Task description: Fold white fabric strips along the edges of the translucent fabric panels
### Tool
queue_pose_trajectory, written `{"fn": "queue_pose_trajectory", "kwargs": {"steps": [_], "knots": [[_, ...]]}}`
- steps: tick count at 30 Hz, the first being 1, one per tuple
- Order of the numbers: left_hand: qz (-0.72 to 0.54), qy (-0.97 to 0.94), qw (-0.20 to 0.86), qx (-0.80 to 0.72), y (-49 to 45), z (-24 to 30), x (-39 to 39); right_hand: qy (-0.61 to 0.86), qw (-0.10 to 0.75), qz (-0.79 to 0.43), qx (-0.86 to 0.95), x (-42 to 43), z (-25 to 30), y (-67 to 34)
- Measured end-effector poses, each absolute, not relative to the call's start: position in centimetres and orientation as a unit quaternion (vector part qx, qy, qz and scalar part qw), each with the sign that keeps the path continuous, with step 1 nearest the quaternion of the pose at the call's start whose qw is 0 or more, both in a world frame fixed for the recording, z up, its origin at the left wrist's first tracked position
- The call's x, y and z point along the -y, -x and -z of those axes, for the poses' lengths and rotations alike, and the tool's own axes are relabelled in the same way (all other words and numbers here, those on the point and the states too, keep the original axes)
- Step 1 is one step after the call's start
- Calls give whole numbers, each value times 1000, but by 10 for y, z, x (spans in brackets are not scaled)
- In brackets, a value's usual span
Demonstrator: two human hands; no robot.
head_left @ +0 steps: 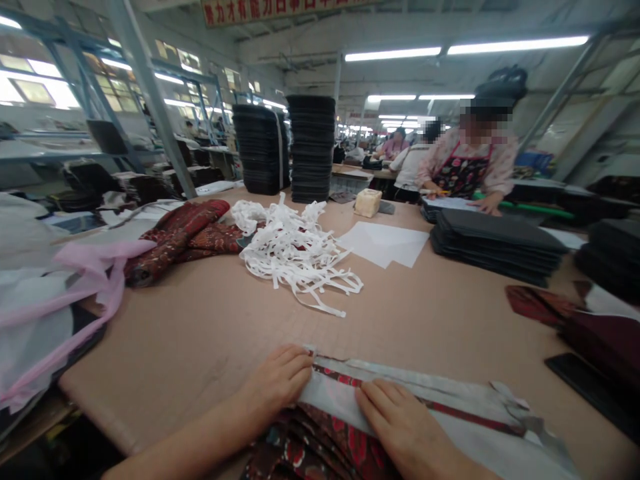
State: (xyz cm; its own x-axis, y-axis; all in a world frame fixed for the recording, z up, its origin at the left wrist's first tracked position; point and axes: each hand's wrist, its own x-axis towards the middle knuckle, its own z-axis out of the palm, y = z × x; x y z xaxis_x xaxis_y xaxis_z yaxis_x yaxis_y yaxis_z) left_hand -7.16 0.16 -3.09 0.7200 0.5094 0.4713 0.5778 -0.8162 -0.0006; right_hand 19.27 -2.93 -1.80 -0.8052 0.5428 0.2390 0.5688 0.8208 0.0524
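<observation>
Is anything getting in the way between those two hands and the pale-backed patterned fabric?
Nothing visible: the left hand touches the pale-backed patterned fabric at its left end, and the right hand rests directly on it. The tangle of white strips lies farther back, apart from both hands.

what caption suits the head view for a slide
Left hand and right hand on pale and patterned material, white strips beyond.

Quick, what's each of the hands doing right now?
Left hand: on one end of the pale-backed fabric; grip can't be told.
Right hand: laid across the same fabric; grip can't be told.
</observation>
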Motion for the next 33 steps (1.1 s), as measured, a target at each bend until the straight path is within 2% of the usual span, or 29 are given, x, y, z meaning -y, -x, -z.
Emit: {"fn": "queue_pose_trajectory", "kwargs": {"steps": [9,14,19,26,33], "knots": [[101,964,58,240,71,11,-16,439,120,111,883,70,27,-327],[73,966,-11,248,45,-17,-31,557,121,57,820,92,12,-353],[19,982,-50,180,-41,-29,-31,652,202,23,730,94,18,-362],[97,994,-14,57,-173,8,-25,671,275,-18,688,81,31,-366],[126,989,25,71,-211,27,-20,676,307,-31,669,78,31,-366]]}}
